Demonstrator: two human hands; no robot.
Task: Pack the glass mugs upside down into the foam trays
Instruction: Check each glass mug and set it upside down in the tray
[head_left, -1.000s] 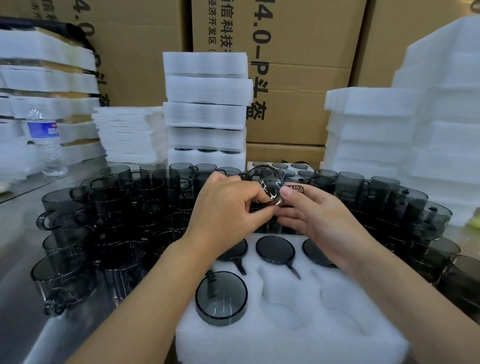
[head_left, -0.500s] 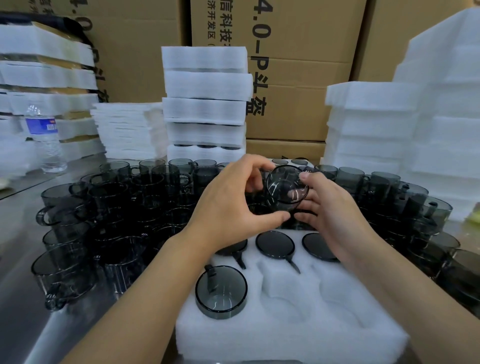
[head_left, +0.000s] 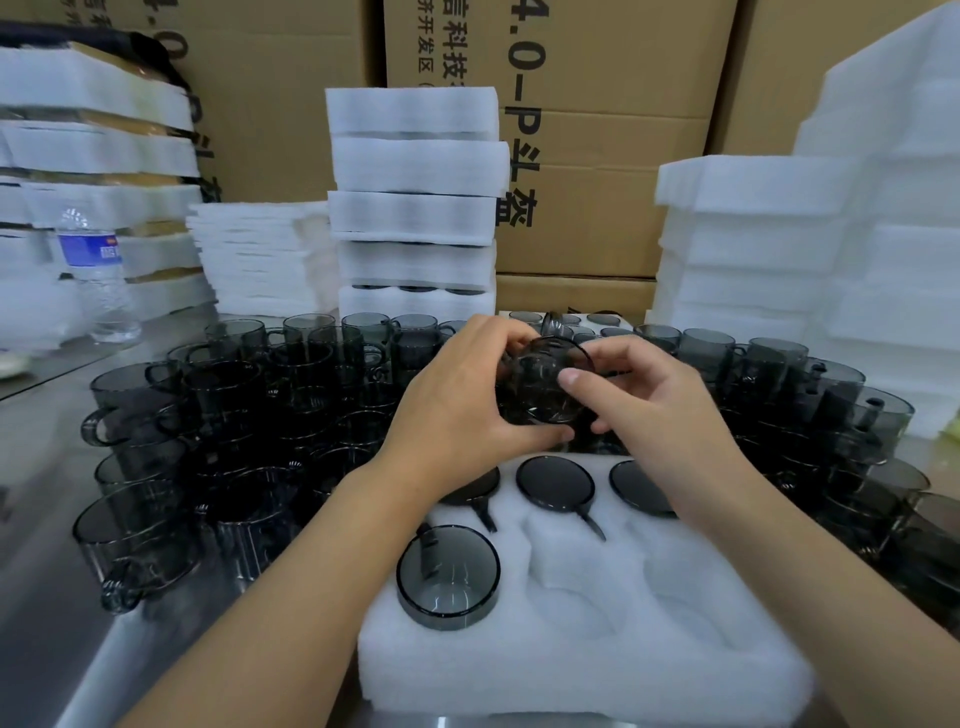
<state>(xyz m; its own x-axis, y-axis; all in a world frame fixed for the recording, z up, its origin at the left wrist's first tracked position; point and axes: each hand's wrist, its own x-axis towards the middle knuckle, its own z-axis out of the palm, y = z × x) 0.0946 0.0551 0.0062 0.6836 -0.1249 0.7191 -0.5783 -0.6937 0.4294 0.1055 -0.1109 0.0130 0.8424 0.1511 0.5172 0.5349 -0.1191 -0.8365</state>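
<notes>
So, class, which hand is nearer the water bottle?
Left. The left hand holds a mug right of the water bottle; the right hand grips that mug's other side, farther away.

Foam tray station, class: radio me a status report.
Left hand and right hand grip one glass mug above foam tray. Four mugs seated, two front pockets free. Nothing blocking them.

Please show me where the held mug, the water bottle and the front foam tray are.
held mug (head_left: 535, 383): head view, on its glass side wall.
water bottle (head_left: 91, 252): head view, on its blue label.
front foam tray (head_left: 571, 675): head view, on its bare near edge.
</notes>
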